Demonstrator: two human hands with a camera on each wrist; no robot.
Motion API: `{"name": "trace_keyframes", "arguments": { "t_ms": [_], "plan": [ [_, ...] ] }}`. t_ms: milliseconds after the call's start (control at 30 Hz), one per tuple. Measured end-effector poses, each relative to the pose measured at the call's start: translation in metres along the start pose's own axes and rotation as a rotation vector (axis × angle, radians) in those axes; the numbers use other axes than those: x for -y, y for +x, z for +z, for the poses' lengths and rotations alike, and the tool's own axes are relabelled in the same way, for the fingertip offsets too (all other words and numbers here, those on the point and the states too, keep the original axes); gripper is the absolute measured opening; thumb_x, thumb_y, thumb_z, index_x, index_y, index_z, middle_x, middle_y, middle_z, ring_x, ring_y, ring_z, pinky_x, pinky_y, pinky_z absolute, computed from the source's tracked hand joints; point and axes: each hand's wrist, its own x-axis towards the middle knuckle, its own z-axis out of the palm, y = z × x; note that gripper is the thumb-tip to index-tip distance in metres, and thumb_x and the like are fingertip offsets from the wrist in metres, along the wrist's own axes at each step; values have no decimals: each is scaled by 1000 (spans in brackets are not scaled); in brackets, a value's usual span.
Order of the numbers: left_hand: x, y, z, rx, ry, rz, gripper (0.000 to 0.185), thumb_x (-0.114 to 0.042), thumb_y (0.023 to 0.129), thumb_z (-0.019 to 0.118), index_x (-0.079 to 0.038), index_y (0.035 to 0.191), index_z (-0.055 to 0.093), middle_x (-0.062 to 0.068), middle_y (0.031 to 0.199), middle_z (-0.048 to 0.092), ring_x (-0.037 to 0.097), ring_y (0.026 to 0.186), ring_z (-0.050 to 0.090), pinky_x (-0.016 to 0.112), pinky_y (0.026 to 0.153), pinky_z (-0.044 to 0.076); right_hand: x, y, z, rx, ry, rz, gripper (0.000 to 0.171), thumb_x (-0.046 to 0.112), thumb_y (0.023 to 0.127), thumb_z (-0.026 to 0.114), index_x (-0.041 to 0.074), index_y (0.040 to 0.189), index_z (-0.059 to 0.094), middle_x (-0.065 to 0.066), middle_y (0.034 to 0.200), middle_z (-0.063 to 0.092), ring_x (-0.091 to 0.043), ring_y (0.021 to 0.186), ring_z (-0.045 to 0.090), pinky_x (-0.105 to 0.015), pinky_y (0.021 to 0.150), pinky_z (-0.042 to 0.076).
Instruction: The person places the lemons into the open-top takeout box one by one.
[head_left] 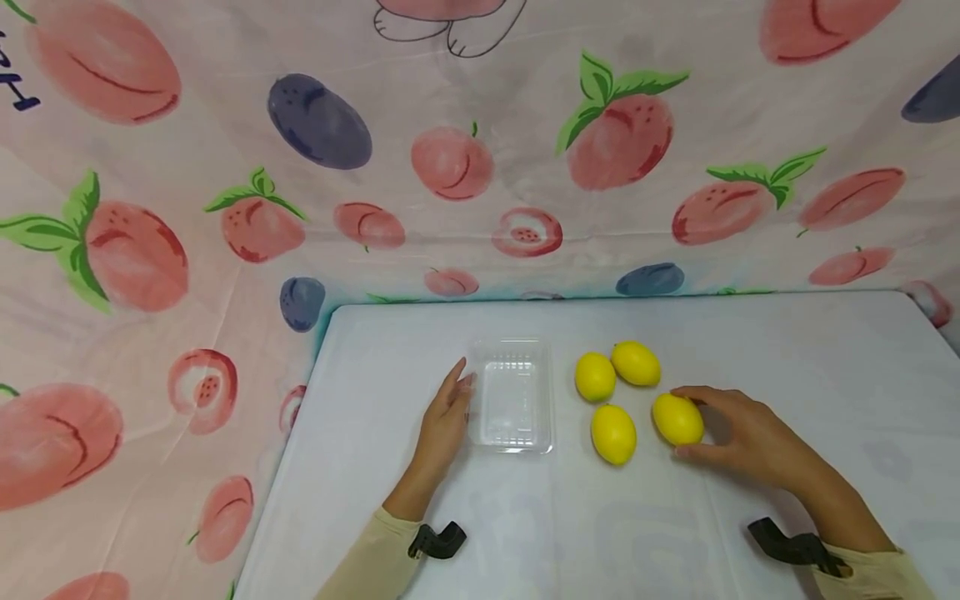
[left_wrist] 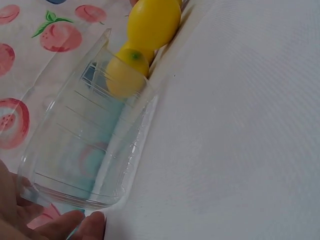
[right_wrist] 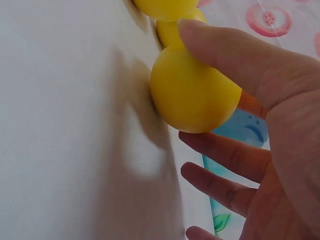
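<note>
R hand (head_left: 738, 437) on a lemon, L hand (head_left: 447, 414) steadying the tray

R thumb and fingers curl round the lemon (head_left: 678, 418), at 3 o'clock of the clear tray (head_left: 513, 396); 3 other lemons (head_left: 614, 433) lie btwn. L fingers straight, flat vs tray's 9 o'clock wall. Best to seat the grip fully round it before lifting, w/ the tray kept pinned.

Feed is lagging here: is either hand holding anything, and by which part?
The right hand holds a lemon around its right end, thumb and fingers either side. The left hand only touches the clear tray's left wall.
</note>
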Motion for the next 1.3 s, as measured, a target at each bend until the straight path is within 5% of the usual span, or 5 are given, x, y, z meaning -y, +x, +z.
{"name": "trace_keyframes", "arguments": {
  "t_ms": [267, 700, 1300],
  "plan": [
    [5, 1, 1, -2, 28, 25, 50, -31, 110, 45, -35, 159, 35, 5, 152, 55, 25, 145, 46, 52, 116, 40, -2, 1, 5, -13, -46, -26, 83, 64, 74, 83, 26, 143, 57, -10, 138, 64, -39, 124, 57, -69, 94, 46],
    [5, -2, 3, 15, 35, 21, 50, -35, 111, 43, -39, 159, 32, 2, 154, 53, 24, 146, 44, 52, 121, 35, -2, 1, 11, -69, 9, 9, 83, 62, 73, 85, 20, 139, 57, -10, 133, 64, -35, 119, 58, -65, 93, 48],
    [4, -2, 0, 43, 34, 10, 51, -35, 111, 41, -37, 161, 30, 5, 156, 50, 25, 147, 43, 52, 122, 33, 32, 19, -10, -145, 4, -37, 84, 49, 73, 91, 17, 141, 55, -6, 119, 67, -28, 105, 59, -58, 89, 50]
  ]
}}
